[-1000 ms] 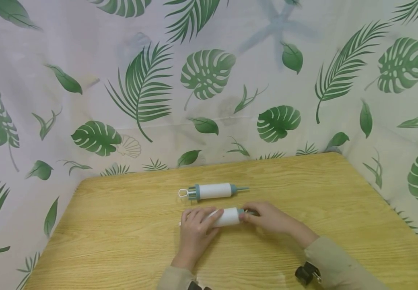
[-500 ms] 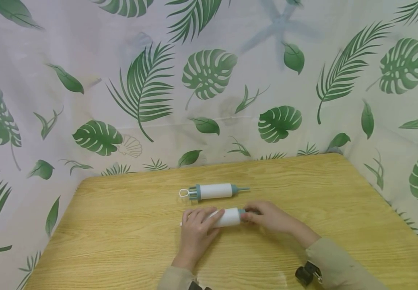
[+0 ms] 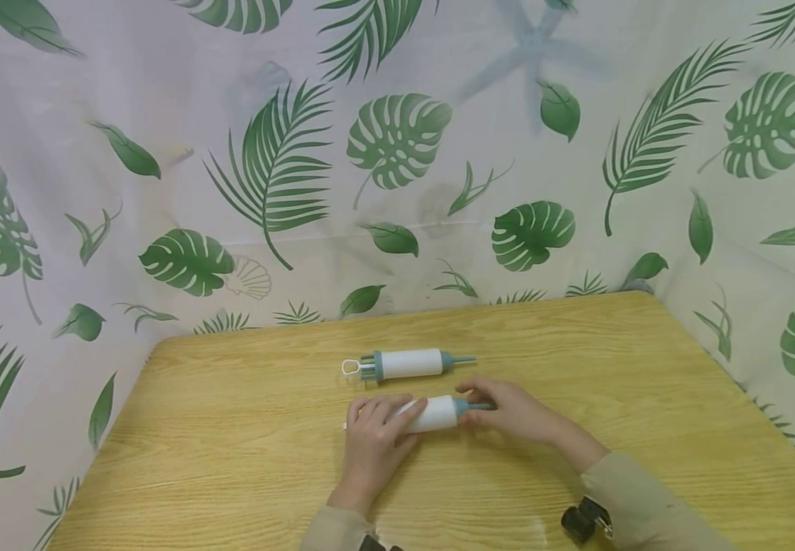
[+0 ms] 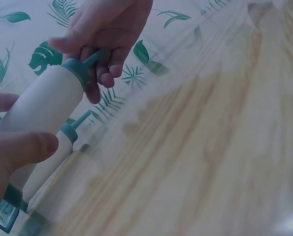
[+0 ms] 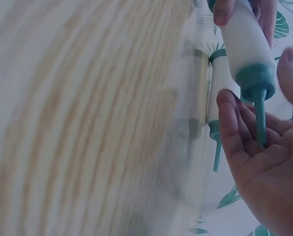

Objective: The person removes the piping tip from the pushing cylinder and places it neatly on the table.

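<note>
White tube point(image 3: 436, 413) is held on its side near the middle of the wooden table point(image 3: 232, 428) (whether the tabletop is touched by it cannot be told). Its teal nozzle point(image 5: 259, 115) is pointed to the right. The barrel is gripped from above by the left hand point(image 3: 372, 438), with the fingers and thumb curled round it; its left part is mostly covered, and only a small white tip is shown beyond the fingers.

At the nozzle the right hand point(image 3: 510, 413) is placed, with its palm turned toward the nozzle and its fingers and thumb spread apart. In the right wrist view a gap is seen between thumb and nozzle, so no grip is taken there; whether the nozzle's tip is touched by that hand cannot be made out.

Just beyond, on the far side, a second tube point(image 3: 411, 363) is laid on the table, roughly parallel to the first. Its own nozzle is likewise pointed right, and at its left end a teal collar point(image 3: 378, 366) and a white loop point(image 3: 350, 374) are seen.

Both arms are covered by beige sleeves point(image 3: 645, 497). By a leaf-printed curtain point(image 3: 466, 138) the table is backed at the far side.
</note>
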Demonstrator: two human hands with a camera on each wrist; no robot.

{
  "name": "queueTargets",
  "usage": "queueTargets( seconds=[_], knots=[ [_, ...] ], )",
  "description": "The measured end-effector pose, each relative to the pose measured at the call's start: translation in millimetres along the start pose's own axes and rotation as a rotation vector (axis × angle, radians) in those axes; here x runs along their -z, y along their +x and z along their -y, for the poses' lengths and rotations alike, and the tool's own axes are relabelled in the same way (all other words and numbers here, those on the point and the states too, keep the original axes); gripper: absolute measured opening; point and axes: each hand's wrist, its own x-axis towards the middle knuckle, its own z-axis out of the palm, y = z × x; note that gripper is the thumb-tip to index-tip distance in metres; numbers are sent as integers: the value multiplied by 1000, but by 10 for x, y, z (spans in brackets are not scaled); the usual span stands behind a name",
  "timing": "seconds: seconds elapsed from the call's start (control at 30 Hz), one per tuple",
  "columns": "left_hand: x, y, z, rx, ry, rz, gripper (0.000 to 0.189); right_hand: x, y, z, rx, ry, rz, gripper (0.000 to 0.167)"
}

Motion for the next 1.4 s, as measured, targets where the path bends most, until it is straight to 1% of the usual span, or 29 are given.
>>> queueTargets(
  seconds=[0.07, 0.13, 0.3, 0.4, 0.53, 0.83, 1.0, 1.23, 1.4],
  knots=[
    [-10, -4, 3, 1, -4, -5, 56, -8, 1, -7, -3, -20, 1, 44],
    [-19, -8, 6, 6, -12, -9, 57, -18, 2, -22, 13, -23, -1, 39],
    [-32, -14, 8, 23, -30, -15, 58, -41, 6, -36, 22, 13, -38, 35],
    [-22, -8, 3, 44, -30, -4, 55, -35, 14, -30, 18, 9, -65, 35],
    [-3, -4, -10, 66, -30, 21, 51, -12, 0, -48, 13, -17, -79, 35],
    [-3, 3, 7, 47, -7, 36, 53, 71, -73, -104, -7, -60, -68, 35],
    [13, 8, 6, 56, -5, 66, 53, 106, -109, -115, -33, -64, -56, 38],
    [34, 11, -2, 67, -21, 96, 52, 127, -139, -107, -34, -90, -57, 41],
    [32, 17, -3, 75, -16, 125, 53, 135, -152, -105, -47, -85, -56, 41]
  ],
)
